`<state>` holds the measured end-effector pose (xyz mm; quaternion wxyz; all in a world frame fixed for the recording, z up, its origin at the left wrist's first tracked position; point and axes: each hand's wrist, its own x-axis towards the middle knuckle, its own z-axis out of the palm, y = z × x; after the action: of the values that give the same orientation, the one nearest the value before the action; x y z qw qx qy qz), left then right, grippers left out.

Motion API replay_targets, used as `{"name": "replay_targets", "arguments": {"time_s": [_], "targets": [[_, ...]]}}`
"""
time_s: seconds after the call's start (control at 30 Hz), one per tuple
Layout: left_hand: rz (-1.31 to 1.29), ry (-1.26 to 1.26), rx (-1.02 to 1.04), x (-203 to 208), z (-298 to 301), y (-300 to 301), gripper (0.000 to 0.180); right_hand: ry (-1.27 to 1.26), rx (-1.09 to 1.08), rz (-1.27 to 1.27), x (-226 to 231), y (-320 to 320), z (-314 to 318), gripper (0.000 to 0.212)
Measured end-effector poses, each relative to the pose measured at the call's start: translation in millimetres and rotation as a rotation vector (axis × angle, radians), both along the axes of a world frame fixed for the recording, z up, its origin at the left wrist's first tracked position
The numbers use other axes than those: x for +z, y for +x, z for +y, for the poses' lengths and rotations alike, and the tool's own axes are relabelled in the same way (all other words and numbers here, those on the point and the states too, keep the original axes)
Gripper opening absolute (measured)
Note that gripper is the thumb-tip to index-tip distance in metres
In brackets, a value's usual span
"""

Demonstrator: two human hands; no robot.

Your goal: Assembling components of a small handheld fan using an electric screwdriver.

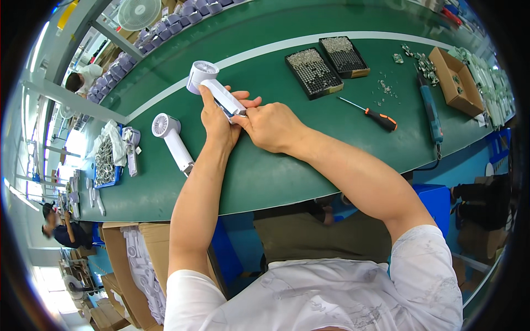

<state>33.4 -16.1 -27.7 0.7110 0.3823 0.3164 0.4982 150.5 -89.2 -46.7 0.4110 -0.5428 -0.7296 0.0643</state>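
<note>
A white handheld fan (pixel 226 100) with a round lilac-edged head lies tilted across my left hand (pixel 220 118), whose fingers wrap its handle from beneath. My right hand (pixel 273 126) closes on the handle's lower end, thumb pressed against it. A dark strip shows along the handle's side; what the right fingertips touch is partly hidden. Left of my left forearm, a second handheld fan (pixel 175 142) rests on the green bench (pixel 259 176), its handle end pointing toward me.
Two black trays of small metal parts (pixel 313 73) sit beyond my hands. Rightward lie a screwdriver (pixel 381 118), a teal power screwdriver (pixel 430 110) and a cardboard box (pixel 455 83). A blue bin of metal rings (pixel 106 165) stands at left. A carton of white parts (pixel 141 265) stands below the bench.
</note>
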Motion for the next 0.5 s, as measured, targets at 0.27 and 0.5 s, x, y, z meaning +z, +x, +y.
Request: {"name": "replay_targets", "arguments": {"time_s": [0.27,0.5], "targets": [[-0.102,0.013,-0.047,-8.8,5.7,-5.0,0.069,-0.501,0.102,0.428,19.4,10.9,-5.0,0.053],[-0.076,0.001,0.002,-8.4,5.5,-5.3,0.07,-0.858,0.281,1.136,20.2,8.7,-3.8,0.03]]}}
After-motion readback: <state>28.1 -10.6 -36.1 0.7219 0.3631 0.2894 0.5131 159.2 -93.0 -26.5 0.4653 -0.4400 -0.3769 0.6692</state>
